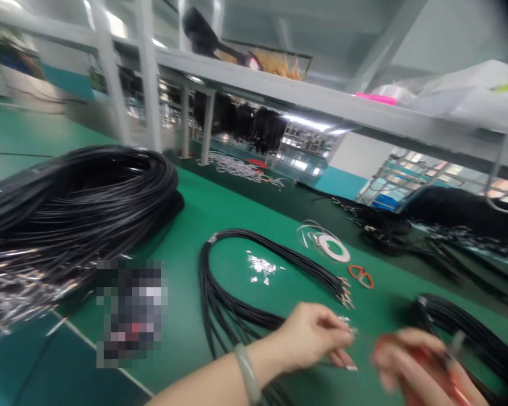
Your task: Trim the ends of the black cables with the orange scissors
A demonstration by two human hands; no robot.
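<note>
My left hand (315, 335), with a pale green bangle on its wrist, is closed in a pinch at the lower middle. Under and behind it runs a looped bundle of black cables (245, 307); small silvery ends show just past my fingertips. Whatever lies between those fingers is hidden. To the right, my right hand (419, 361) is smeared by motion and wrapped round red-handled pliers (455, 380), their grey tip pointing up. Inside the cable loop lies a scatter of small shiny metal pieces (261, 265). The bundle's upper branch ends in copper-coloured tips (346, 293).
A large coil of black cable (88, 197) fills the left of the green table. Beyond the loop lie a white ring of tape or wire (333, 247) and orange-handled scissors (361, 276). Another black coil (461, 321) sits right. A shelf (254, 76) crosses above.
</note>
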